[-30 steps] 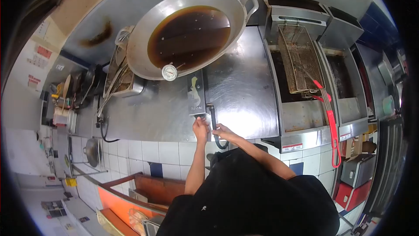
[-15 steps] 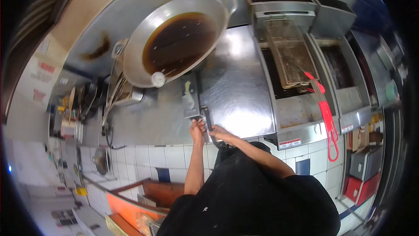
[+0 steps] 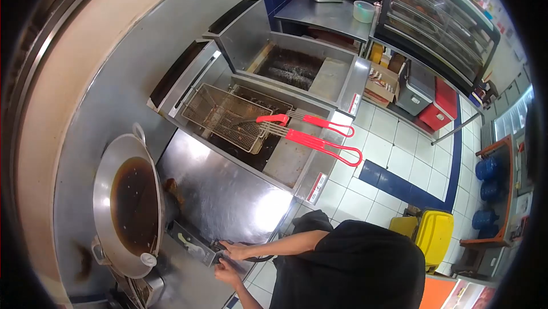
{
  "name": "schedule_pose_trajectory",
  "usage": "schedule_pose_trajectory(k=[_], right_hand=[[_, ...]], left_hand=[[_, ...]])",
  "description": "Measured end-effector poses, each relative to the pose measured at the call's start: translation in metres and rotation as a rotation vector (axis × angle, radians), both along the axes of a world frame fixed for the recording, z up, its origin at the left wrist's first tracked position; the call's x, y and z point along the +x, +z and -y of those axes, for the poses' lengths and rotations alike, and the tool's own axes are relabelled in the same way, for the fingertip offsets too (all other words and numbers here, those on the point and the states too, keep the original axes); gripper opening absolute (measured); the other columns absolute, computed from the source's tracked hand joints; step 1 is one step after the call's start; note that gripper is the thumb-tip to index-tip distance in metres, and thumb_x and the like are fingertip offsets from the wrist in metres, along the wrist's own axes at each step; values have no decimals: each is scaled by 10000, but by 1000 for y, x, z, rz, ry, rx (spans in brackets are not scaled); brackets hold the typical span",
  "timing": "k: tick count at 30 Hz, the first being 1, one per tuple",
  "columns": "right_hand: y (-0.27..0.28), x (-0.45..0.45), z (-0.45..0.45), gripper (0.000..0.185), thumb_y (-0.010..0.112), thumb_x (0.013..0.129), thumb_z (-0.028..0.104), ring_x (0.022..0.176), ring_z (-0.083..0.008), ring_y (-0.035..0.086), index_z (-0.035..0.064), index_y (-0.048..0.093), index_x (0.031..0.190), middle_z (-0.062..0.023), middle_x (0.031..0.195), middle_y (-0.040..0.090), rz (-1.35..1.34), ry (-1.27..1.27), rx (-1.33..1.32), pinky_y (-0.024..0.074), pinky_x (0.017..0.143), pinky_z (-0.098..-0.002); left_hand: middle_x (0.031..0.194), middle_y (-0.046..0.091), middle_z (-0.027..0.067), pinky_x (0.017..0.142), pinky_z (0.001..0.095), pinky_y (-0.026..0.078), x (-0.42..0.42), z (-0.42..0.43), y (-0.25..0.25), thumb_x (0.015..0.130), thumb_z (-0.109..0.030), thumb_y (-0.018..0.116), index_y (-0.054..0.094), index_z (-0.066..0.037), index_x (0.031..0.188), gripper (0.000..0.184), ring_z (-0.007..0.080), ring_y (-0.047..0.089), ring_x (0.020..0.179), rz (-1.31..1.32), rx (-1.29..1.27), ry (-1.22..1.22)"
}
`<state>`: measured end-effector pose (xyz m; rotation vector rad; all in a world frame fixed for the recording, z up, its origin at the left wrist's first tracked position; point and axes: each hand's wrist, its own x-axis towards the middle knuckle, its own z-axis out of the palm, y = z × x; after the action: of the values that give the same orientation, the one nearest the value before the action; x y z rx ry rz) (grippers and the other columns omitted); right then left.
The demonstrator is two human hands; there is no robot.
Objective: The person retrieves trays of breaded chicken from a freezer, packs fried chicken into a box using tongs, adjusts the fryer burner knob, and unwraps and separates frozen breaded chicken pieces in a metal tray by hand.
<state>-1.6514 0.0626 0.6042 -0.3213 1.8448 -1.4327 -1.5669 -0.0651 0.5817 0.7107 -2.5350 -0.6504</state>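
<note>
A wide metal wok [image 3: 104, 195] with dark brown oil [image 3: 136, 206] stands at the left. From beneath its near side extends a flat dark metal box [image 3: 197, 250], with a pale, peeled-looking patch on top. My left hand [image 3: 228, 275] is at the box's front end, fingers curled closed on a small part that I cannot make out. Beside it, my right hand [image 3: 235, 250] closes around something dark near the box's front corner; its shape is mostly hidden. A dark hose-like piece [image 3: 260, 259] runs below my right wrist. Both hands are at the steel counter's front edge.
Beyond the steel counter [image 3: 228, 195] is a fryer with a wire basket [image 3: 220, 116]; red-coated handles [image 3: 319, 142] stick out over its front. A second fryer [image 3: 288, 69] lies farther on. A yellow bin [image 3: 436, 237] stands on the tiled floor behind me.
My view has swung to the right, bringing the fryers, floor and yellow bin into sight. Both hands stay at the front of the dark box.
</note>
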Motion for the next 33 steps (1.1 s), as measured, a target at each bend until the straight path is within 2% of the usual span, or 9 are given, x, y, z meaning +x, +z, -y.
schedule_pose_trajectory(k=[7,10,12,13,16,19,23,26,33], right_hand=[[14,3,13,478,320,992,270,534,-309,638,3,283,1387,-210,862,652,261,-138,-28,551,610,-416],[-172,9,87,509,243,1009,334,1020,-389,597,-52,497,1221,-260,1163,582,-978,-82,148,454,920,-478],[-97,9,70,524,241,996,352,1144,-415,517,-40,512,1214,-283,1231,533,-262,-182,230,401,974,-493],[-134,9,72,528,230,1002,362,1130,-421,523,-34,499,1224,-281,1219,541,-275,-164,129,395,983,-482],[5,8,47,524,300,999,392,959,-390,616,-30,425,1283,-278,1063,599,201,-227,148,544,635,-439],[-30,13,58,453,359,980,409,567,-190,529,29,463,1203,-97,722,524,163,-308,47,463,429,-332],[-27,11,56,438,390,987,395,452,-115,421,2,473,1163,-39,659,443,347,-257,-81,395,374,-288],[-22,12,57,289,386,997,394,394,-87,305,126,434,901,25,571,364,364,-263,-110,309,353,-267],[-55,10,59,379,398,970,366,561,-152,489,97,457,1229,-30,729,486,317,-255,-6,436,422,-303]], left_hand=[[614,640,183,506,455,485,1,-7,20,840,-350,620,620,-19,683,366,366,635,564,167,-155,65],[712,663,198,593,464,505,4,-6,39,820,-337,611,658,-36,796,306,371,655,656,259,-143,37],[768,682,163,642,454,514,18,-3,41,781,-351,644,695,-84,915,303,361,661,713,197,56,90],[780,693,130,662,442,519,26,3,28,777,-359,659,701,-117,941,295,348,666,734,155,106,116],[798,700,108,693,429,527,31,1,29,797,-367,653,698,-119,945,292,330,672,760,107,166,169],[788,696,120,682,444,526,23,2,26,814,-365,641,686,-82,923,307,340,670,747,165,148,178],[772,688,136,670,465,519,23,12,30,836,-359,619,660,-57,862,306,352,666,726,165,155,193],[720,681,119,646,457,520,21,10,36,861,-344,603,629,-46,811,303,353,663,695,178,104,233],[691,649,170,606,494,496,19,10,28,881,-326,571,596,-39,764,311,385,644,659,107,54,191]])
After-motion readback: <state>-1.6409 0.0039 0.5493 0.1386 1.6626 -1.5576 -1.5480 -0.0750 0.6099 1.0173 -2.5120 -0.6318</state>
